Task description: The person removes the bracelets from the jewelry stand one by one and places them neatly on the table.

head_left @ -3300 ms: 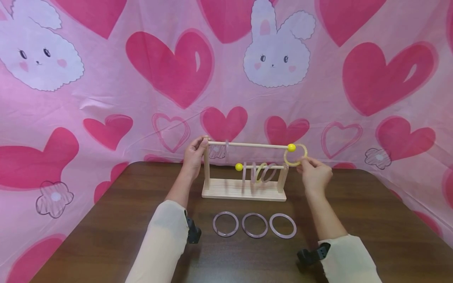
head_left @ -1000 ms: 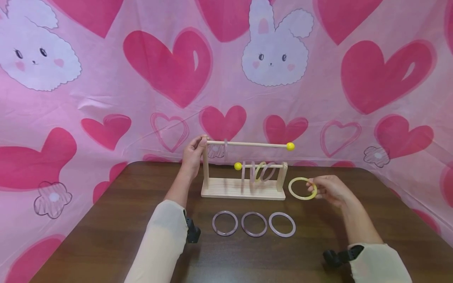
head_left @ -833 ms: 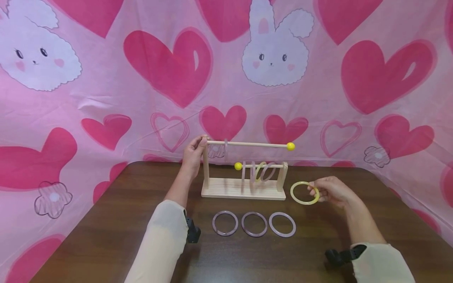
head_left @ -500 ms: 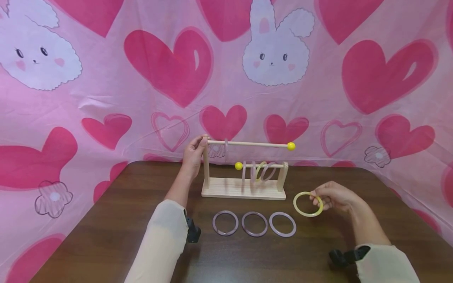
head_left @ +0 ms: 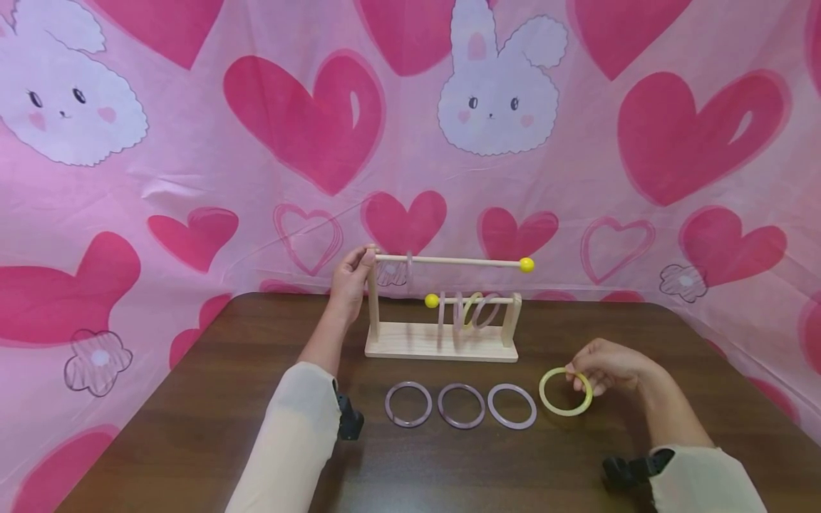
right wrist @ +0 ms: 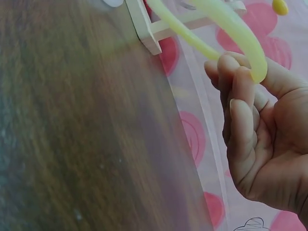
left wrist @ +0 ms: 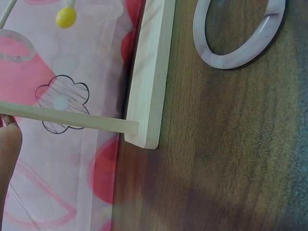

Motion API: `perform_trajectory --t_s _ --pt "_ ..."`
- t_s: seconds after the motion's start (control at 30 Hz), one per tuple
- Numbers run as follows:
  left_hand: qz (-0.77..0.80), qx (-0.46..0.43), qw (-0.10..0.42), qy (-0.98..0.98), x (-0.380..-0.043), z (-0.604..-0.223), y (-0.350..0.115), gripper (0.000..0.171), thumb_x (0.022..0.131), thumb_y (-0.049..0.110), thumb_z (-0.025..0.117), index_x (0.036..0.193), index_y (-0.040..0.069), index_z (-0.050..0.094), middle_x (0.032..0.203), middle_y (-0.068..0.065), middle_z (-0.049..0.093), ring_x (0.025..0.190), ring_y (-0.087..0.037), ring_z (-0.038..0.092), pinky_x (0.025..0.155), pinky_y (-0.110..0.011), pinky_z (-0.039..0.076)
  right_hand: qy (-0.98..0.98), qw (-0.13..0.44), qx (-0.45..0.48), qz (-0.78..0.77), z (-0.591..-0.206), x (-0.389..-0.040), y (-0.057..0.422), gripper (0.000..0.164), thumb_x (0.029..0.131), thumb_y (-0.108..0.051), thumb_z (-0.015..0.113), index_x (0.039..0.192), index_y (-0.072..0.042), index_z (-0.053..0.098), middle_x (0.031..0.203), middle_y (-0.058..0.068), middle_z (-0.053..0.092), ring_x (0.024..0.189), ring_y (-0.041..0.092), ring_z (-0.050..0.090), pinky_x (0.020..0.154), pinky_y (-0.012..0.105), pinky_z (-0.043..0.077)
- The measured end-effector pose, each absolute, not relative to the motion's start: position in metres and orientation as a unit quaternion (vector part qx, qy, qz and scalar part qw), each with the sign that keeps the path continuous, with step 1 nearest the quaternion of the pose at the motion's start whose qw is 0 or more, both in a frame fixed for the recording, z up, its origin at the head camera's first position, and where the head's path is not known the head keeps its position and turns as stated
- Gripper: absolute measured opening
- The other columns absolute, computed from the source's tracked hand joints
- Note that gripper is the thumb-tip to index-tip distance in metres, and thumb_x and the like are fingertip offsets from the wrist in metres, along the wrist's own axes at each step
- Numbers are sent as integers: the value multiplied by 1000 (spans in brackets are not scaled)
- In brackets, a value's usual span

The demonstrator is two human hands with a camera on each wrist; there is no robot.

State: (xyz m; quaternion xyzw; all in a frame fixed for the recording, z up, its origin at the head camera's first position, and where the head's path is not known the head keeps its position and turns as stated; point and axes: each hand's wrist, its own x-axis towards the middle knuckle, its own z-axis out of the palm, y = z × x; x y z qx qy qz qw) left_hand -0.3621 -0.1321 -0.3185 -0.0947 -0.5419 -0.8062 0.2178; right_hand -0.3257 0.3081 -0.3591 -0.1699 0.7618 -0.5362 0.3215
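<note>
My right hand point(head_left: 612, 367) pinches a yellow bangle point(head_left: 566, 412) between thumb and fingers, low over the table to the right of the row of bangles; whether it touches the table I cannot tell. In the right wrist view, the yellow bangle point(right wrist: 240, 36) sits at the fingertips. My left hand point(head_left: 348, 288) grips the top of the tall left post point(head_left: 374, 306) of a wooden bangle stand point(head_left: 410, 343). One pale bangle point(head_left: 410, 273) hangs on the upper rod. Several bangles, purple point(head_left: 458, 319) and yellow, hang on the lower rod.
Three light purple bangles, left point(head_left: 388, 407), middle point(head_left: 441, 410) and right point(head_left: 492, 410), lie flat in a row before the stand. Yellow balls point(head_left: 527, 265) cap the rod ends. A pink patterned cloth point(head_left: 410, 171) hangs behind the brown table point(head_left: 212, 427).
My right hand has brought the yellow bangle from the upper rod's yellow ball down and toward me, to the right end of the row. My left hand has stayed on the post.
</note>
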Motion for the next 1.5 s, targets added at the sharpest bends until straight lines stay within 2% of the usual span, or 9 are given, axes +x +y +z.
perform_trajectory --t_s 0.27,0.57,0.9,1.13,1.5 --pt "-806 -90 216 -544 -362 -318 -132 12 92 5 55 102 5 62 87 7 64 90 -9 55 88 -26 41 801 322 -171 -475 -362 -323 304 25 86 -8 54 81 16 60 64 6 64 48 4 53 47 21 48" --pt "-810 -93 215 -537 -362 -318 -132 11 92 5 55 101 7 63 88 5 64 90 -9 55 88 -26 41 840 296 -146 -430 -359 -317 297 22 83 -10 57 80 10 64 66 11 65 50 8 56 47 21 47" --pt "-812 -94 217 -533 -362 -319 -132 12 92 4 55 98 9 64 88 5 64 88 -9 55 86 -25 42 877 264 -120 -383 -361 -315 294 20 83 -12 60 77 6 66 64 7 64 50 8 54 45 21 45" --pt "-814 -87 212 -533 -361 -318 -131 12 92 4 55 98 10 64 87 7 62 88 -8 54 86 -24 41 895 235 -98 -367 -360 -312 291 17 79 -11 65 73 4 67 61 6 63 52 11 57 47 25 47" --pt "-810 -90 222 -535 -361 -318 -131 12 92 3 54 100 6 63 88 4 63 89 -9 55 87 -25 41 914 200 -81 -344 -357 -310 290 21 78 -15 71 70 3 66 59 6 62 56 17 60 51 33 50"
